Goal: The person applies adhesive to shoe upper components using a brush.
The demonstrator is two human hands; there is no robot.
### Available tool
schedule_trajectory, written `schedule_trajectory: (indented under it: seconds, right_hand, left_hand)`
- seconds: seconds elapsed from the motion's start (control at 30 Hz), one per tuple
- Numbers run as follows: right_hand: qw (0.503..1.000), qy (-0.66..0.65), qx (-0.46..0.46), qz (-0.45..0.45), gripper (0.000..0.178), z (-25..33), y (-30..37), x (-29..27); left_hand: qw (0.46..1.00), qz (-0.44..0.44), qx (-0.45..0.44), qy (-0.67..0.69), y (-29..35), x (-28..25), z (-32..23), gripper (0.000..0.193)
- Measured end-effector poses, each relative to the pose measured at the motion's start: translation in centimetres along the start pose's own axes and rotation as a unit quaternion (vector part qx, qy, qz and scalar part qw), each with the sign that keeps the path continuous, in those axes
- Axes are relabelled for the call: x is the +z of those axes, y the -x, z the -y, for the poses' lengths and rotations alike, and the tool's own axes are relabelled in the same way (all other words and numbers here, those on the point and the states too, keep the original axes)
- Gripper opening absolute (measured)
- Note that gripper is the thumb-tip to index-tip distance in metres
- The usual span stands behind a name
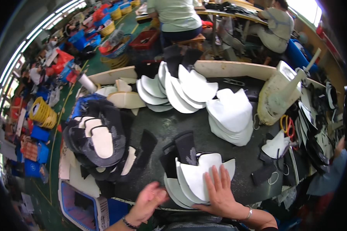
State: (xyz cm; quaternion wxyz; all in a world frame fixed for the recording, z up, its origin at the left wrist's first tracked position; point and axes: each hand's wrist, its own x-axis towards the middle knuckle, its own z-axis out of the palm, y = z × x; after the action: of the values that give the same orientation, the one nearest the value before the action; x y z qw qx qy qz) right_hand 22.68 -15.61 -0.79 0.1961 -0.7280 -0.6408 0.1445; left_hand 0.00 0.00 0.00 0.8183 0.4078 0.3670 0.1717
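My right hand (219,190) lies flat, fingers stretched out, on top of a fanned stack of white curved shoe pieces (194,177) at the table's near edge. Black fabric strips (186,146) stick out from the stack's far side. Just left of the stack, my left hand (148,200) hovers with its fingers loosely bent and slightly blurred; nothing shows in it. To its upper left is a pile of black shoe pieces (75,134) with cream oval patches (103,142). More white pieces (183,90) are fanned along the far side, and another white stack (231,115) stands at right.
A glue-smeared container (272,96) with a brush stands at the far right, near orange-handled scissors (287,125). A low wooden rim (235,70) edges the dark table (164,125). A plastic basket (79,211) sits at lower left. Two people work beyond; another person's arm (329,173) shows at right.
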Motion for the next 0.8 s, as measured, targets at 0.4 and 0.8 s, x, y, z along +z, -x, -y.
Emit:
schedule_trajectory:
  seconds: [0.4, 0.8]
  right_hand:
    - [0.933, -0.349, -0.008, 0.092, 0.093, -2.2, -0.2, -4.6]
    - [0.941, 0.261, -0.002, -0.216, 0.064, -17.7, -11.8, -6.6]
  left_hand:
    - [0.995, -0.065, 0.052, -0.051, -5.3, 6.8, 1.1, 0.034]
    - [0.997, -0.045, -0.007, -0.063, -4.0, 4.5, 0.9, 0.039]
